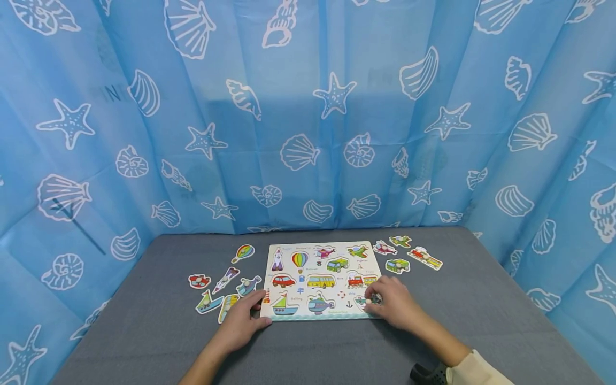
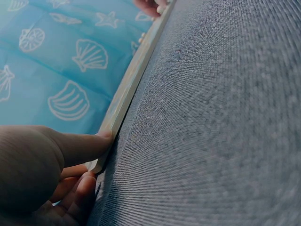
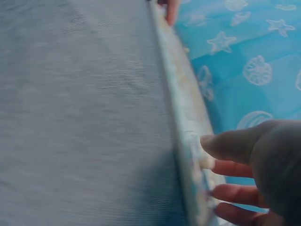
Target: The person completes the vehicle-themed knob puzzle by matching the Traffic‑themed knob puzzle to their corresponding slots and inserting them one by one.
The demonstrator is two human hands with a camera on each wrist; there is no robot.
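Note:
A pale wooden puzzle board (image 1: 308,291) printed with vehicles lies flat on the grey cloth. My left hand (image 1: 240,320) grips its near left corner. In the left wrist view, the thumb (image 2: 96,141) lies over the board's edge (image 2: 123,101), with curled fingers beside and below the corner. At the near right corner, my right hand (image 1: 394,302) pinches the pale knob of a ship puzzle piece (image 1: 368,301) over the printed ship. The right wrist view is blurred, but the thumb (image 3: 225,143) and fingertips show around that knob (image 3: 207,163). The fingers partly hide the piece.
Left of the board lie loose knobbed pieces: balloon (image 1: 243,253), rocket (image 1: 226,279), car (image 1: 199,281), sailboat (image 1: 208,303), submarine (image 1: 247,286), bus (image 1: 228,307). To its right are helicopter (image 1: 384,247), plane (image 1: 400,241), truck (image 1: 397,266), train (image 1: 425,258). A blue shell-patterned curtain (image 1: 308,117) surrounds the table.

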